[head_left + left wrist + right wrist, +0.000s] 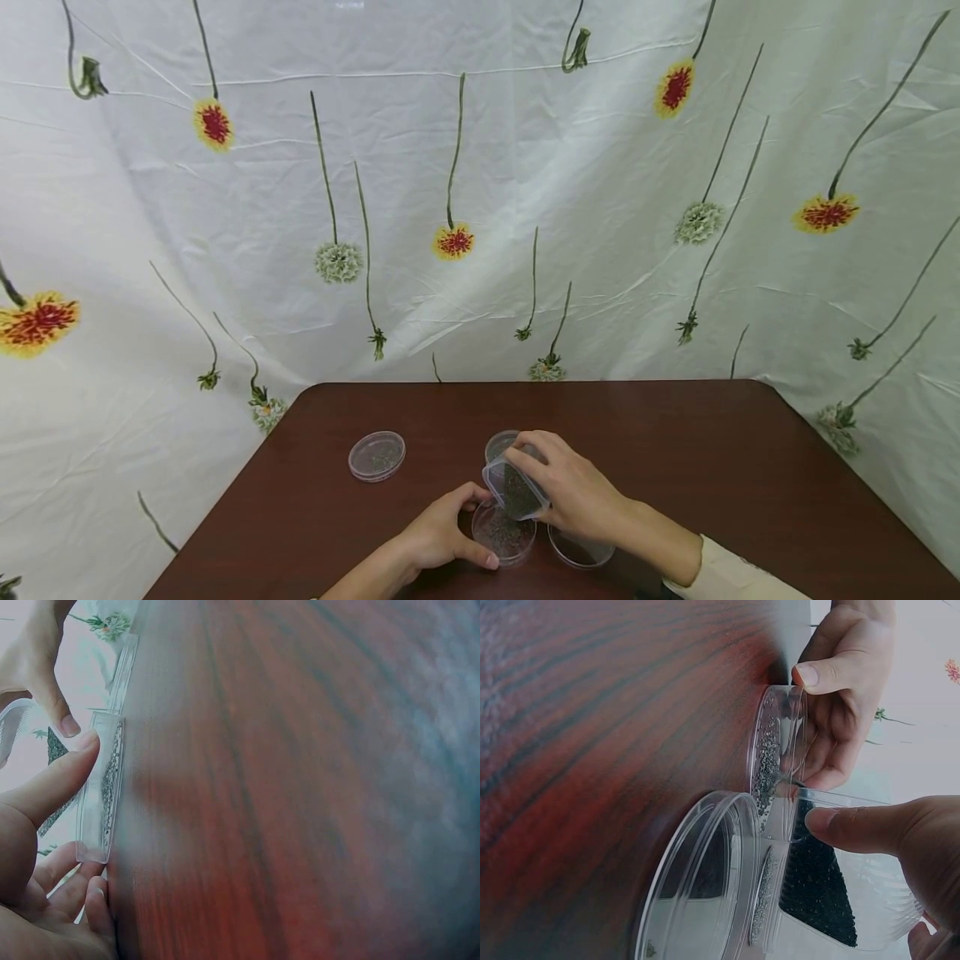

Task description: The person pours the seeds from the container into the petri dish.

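My left hand [442, 529] holds a clear petri dish [504, 542] by its sides on the table, thumb on the near side and fingers on the far side. Dark granules cover part of the dish's floor, as the right wrist view also shows. Above it, my right hand [577, 487] grips a clear plastic box [821, 877] with black granules in it. The box is tilted, its lower edge over the dish's rim. In the left wrist view the dish [96, 799] stands between thumb and fingers, with granules along its bottom.
A second petri dish [581, 552] sits just right of the held one, under my right wrist. Another [498, 443] is behind the box, partly hidden. A further dish [377, 456] with some granules lies at the left of the brown table [675, 442]. Flowered white cloth [405, 192] hangs behind.
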`<state>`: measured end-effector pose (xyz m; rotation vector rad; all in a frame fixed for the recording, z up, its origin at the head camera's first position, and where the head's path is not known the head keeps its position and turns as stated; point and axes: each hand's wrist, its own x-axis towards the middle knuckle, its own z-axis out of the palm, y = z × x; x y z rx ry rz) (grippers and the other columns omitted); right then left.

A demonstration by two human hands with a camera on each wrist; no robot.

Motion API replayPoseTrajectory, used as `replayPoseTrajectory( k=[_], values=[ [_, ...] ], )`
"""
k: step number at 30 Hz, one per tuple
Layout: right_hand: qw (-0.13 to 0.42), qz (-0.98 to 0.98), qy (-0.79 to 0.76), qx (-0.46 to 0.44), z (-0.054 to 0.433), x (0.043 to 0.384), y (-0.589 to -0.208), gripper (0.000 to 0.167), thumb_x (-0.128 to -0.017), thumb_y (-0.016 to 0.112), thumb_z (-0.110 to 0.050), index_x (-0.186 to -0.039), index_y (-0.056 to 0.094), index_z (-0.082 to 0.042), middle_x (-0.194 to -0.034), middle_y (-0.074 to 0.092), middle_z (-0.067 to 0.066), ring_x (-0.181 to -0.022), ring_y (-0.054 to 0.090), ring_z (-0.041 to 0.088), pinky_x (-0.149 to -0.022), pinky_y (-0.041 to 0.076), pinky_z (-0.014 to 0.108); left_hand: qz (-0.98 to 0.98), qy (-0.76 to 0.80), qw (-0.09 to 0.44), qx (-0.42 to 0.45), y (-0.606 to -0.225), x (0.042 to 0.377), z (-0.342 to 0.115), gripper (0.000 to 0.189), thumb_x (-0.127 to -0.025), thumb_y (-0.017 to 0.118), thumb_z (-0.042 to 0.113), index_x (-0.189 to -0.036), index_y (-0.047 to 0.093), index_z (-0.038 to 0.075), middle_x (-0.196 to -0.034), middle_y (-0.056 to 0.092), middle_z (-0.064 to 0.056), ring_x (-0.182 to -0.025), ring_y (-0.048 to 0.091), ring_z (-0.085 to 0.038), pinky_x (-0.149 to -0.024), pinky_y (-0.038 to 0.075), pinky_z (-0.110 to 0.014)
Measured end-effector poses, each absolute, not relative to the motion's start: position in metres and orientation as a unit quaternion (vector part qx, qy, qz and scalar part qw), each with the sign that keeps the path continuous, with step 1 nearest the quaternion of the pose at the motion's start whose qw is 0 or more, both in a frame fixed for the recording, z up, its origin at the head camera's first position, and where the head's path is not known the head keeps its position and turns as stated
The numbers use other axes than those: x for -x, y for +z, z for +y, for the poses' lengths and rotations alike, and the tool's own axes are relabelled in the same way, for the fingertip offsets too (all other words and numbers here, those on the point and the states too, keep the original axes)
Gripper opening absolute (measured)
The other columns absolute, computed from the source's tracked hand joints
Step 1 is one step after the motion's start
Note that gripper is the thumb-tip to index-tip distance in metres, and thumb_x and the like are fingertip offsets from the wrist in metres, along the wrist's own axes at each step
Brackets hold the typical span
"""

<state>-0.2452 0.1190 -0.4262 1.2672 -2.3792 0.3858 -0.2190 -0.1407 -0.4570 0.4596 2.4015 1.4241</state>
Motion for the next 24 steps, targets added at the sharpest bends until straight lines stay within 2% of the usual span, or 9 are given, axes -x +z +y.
replayPoseTrajectory(
  k=[18, 24],
  values=[
    [0.218, -0.849, 0.131, -0.463, 0.1188, 0.2456, -0.4275, 0.093, -0.064, 0.103, -0.020, -0.144, 0.057, -0.015, -0.141, 0.048, 0.009, -0.135, 0.046, 0.031, -0.090, 0.056, 0.039, 0.835, 0.502, 0.156, -0.163, -0.4600, 0.2214, -0.1405, 0.066, -0.069, 0.098, 0.015, -0.125, 0.062, 0.014, -0.123, 0.059, -0.007, -0.122, 0.050, -0.035, -0.106, 0.028, -0.071],
    [0.175, -0.869, 0.179, -0.426, 0.1223, 0.2473, -0.4287, 0.092, -0.069, 0.100, -0.019, -0.148, 0.052, -0.013, -0.146, 0.046, 0.011, -0.136, 0.044, 0.030, -0.090, 0.056, 0.040, 0.834, 0.503, 0.153, -0.167, -0.4610, 0.2222, -0.1405, 0.068, -0.069, 0.098, 0.013, -0.126, 0.063, 0.015, -0.123, 0.060, -0.006, -0.121, 0.051, -0.033, -0.106, 0.029, -0.070]
  ],
)
